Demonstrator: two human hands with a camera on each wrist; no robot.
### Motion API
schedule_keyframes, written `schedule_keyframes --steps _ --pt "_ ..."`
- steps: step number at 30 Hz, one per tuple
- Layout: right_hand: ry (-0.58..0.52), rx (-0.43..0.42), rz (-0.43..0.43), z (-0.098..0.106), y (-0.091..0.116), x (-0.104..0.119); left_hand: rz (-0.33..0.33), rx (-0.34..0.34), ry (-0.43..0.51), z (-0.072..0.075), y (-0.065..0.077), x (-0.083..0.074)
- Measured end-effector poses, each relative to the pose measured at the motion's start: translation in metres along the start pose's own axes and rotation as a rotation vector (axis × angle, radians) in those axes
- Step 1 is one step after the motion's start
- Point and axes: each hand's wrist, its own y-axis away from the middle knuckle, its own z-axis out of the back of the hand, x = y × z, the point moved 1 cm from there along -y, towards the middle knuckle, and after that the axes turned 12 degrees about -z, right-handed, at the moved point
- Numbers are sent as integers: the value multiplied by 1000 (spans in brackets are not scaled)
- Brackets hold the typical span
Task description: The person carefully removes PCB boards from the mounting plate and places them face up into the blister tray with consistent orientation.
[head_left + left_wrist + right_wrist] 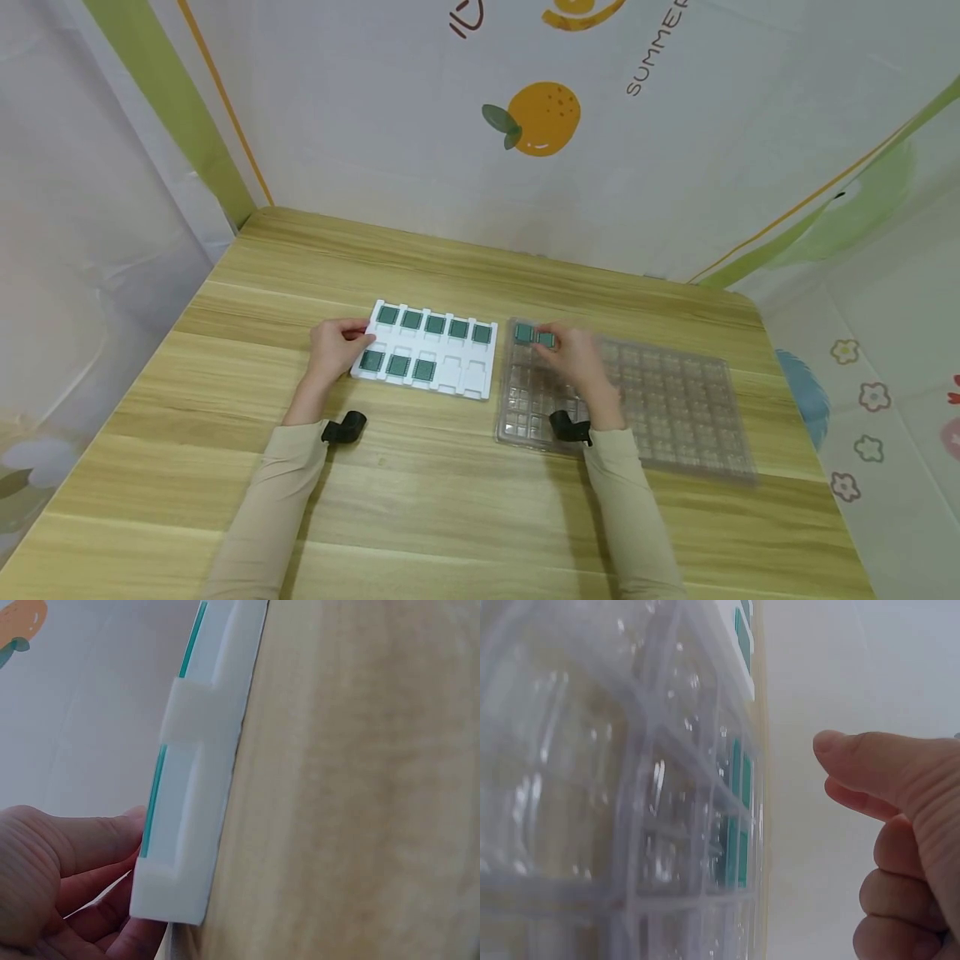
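Green squares (pixel 435 324), eight in number, are seated in a white tray (pixel 431 344) at 8 o'clock from the head view's centre: five in the far row, three in the near row. The tray is pinched at its 9 o'clock edge by the left hand (pixel 333 348). Two further squares (pixel 524 333) are placed side by side at the 10 o'clock corner of a clear compartmented tray (pixel 675 400), which is positioned at 4 o'clock. Nothing is held by the right hand (pixel 579 358), noted just beside that pair with fingers loosely bent. The word "SUMMER" (pixel 654 50) is read at 1 o'clock, printed on the wall cloth (pixel 375 125). Any marking on the squares is too small to be read.
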Motion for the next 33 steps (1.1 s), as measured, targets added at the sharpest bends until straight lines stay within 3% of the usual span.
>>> schedule_keyframes --steps 5,17,33 --pt "31 0 10 -5 4 6 -2 4 4 1 0 0" --pt "-22 37 38 -20 9 19 6 10 23 2 0 -1" --pt "-33 58 57 -26 13 37 5 -1 16 1 1 -2"
